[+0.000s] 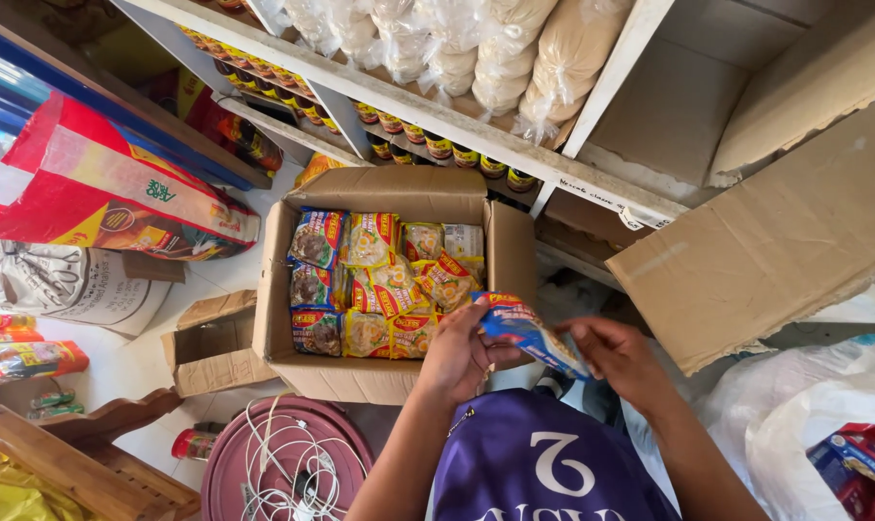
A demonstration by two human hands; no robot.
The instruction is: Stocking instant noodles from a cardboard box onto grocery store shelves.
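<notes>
- The left hand (457,352) is gripping the near end of a blue packet (531,331), with the thumb lying over its top edge and the fingers curled under it.
- The right hand (616,355) is closing its grip on the far end of the same packet, fingertips pinching the wrapper, so both hands are holding it between them.
- The blue packet is hanging in the air just beside the right front corner of an open cardboard box (513,253), slightly tilted, above the person's purple shirt (543,463).
- The box is sitting on the floor in front of a white shelf (428,108) and is holding rows of yellow and red packets (379,280) lying flat, filling most of it.
- Clear bags of pale grain (534,48) are standing on the shelf above, and small jars with dark lids (437,147) are lining the level under them.
- A smaller empty box (215,347) is lying just left of the big one.
- A round maroon lid (288,463) with a coil of white cable (283,453) on it is resting near the left elbow.
- A red and white sack (99,193) is lying at the left, well apart from the hands.
- A big sheet of cardboard (775,241) is leaning at the right, above white plastic bags (804,405).
</notes>
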